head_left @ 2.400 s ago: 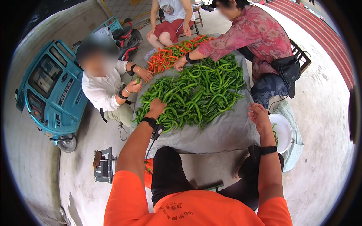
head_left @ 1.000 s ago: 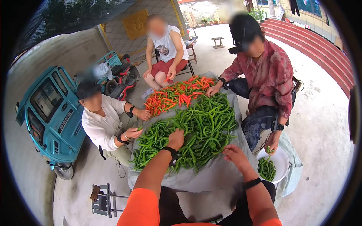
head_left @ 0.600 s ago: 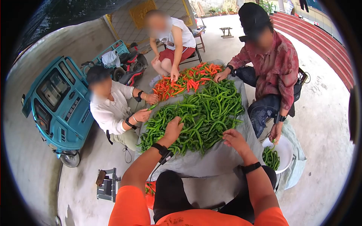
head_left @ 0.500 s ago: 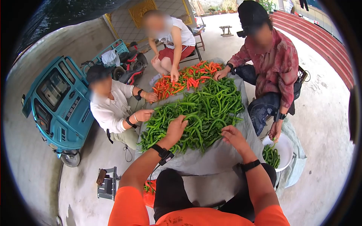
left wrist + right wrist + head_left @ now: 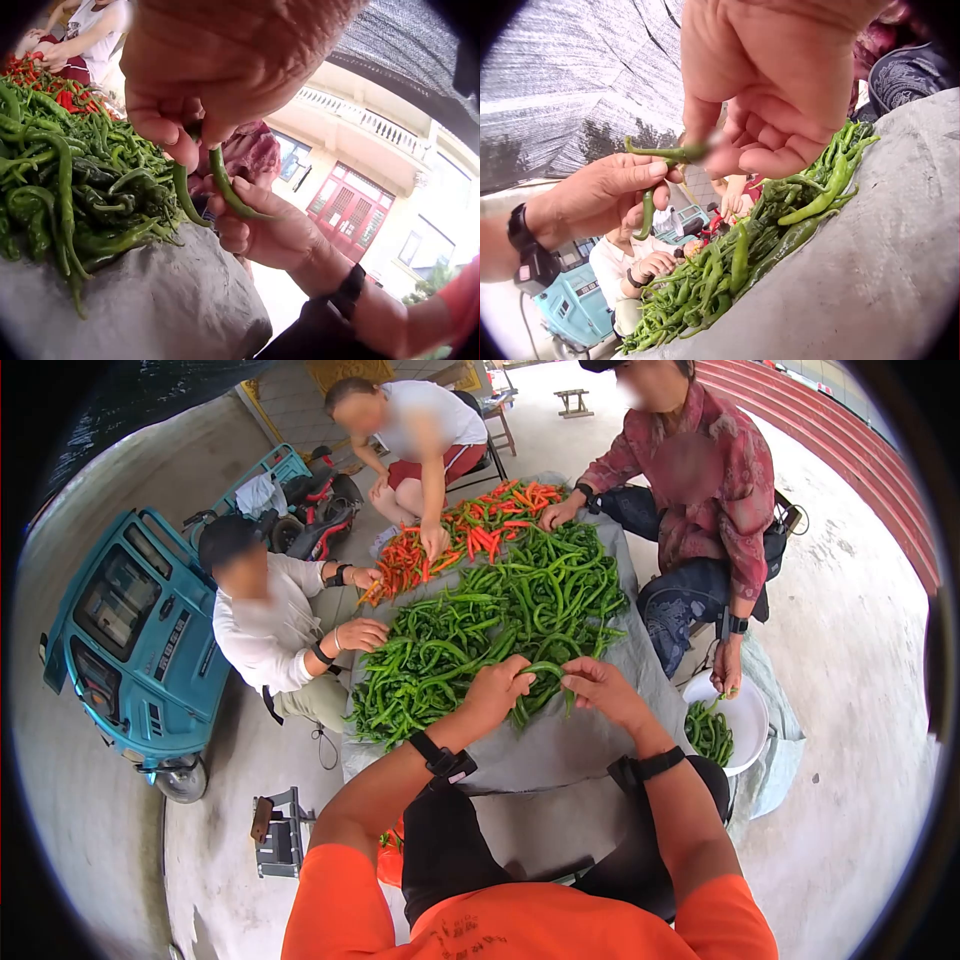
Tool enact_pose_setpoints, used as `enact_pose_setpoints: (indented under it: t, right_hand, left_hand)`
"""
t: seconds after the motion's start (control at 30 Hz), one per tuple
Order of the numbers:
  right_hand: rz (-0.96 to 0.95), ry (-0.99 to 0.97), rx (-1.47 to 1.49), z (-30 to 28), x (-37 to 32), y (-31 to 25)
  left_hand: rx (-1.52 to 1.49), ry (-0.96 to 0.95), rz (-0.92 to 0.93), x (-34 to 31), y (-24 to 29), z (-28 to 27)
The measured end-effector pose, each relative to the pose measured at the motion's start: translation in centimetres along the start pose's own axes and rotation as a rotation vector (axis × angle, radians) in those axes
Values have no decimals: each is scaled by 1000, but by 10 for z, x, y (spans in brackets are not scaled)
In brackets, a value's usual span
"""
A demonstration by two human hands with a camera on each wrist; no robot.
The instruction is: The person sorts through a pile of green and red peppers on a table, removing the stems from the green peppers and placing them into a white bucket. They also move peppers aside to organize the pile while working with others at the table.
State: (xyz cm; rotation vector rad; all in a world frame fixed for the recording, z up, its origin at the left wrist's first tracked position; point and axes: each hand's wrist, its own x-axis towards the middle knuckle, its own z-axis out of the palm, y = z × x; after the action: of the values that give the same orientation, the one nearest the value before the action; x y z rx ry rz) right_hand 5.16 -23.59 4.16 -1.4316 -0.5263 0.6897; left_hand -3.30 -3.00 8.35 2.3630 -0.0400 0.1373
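Just above the front edge of a heap of green chili peppers [image 5: 520,600], my left hand [image 5: 497,693] and right hand [image 5: 605,690] meet close together. A curved green chili pepper [image 5: 545,668] spans the gap between them. In the left wrist view my left hand pinches the upper end of this pepper [image 5: 225,185], while my right thumb and fingers grip it lower down. A second green pepper [image 5: 185,196] hangs beside it from the left fingers. From the right wrist, the left thumb [image 5: 657,169] shows pressed on the peppers; the end at my right fingertips is blurred.
Red and orange peppers [image 5: 470,530] lie beyond the green heap on a grey sheet [image 5: 590,750]. Three people sit around it, hands at the peppers. A white basin [image 5: 748,720] with green peppers stands right; a small stool [image 5: 278,840] and blue three-wheeler [image 5: 130,630] are left.
My hands have come together from apart over the heap, with a green pepper now held between them. The seated person at the back leans further toward the red peppers.
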Motion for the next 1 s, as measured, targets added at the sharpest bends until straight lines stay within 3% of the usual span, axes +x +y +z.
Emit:
enact_pose_setpoints:
  t: [0.17, 0.33, 0.5, 0.73, 1.0]
  right_hand:
    - [-61, 71, 47, -1, 0, 3]
    - [-102, 113, 88, -5, 12, 21]
    - [-99, 18, 76, 0, 16, 20]
    - [-11, 44, 118, 6, 15, 18]
    - [64, -38, 26, 8, 13, 8]
  left_hand:
    - [-364, -53, -108, -5, 2, 8]
    - [-470, -86, -170, -21, -3, 21]
    - [-460, -4, -179, -31, -4, 23]
    - [-601, 81, -254, -42, -12, 30]
    - [-750, -13, -414, -66, -30, 42]
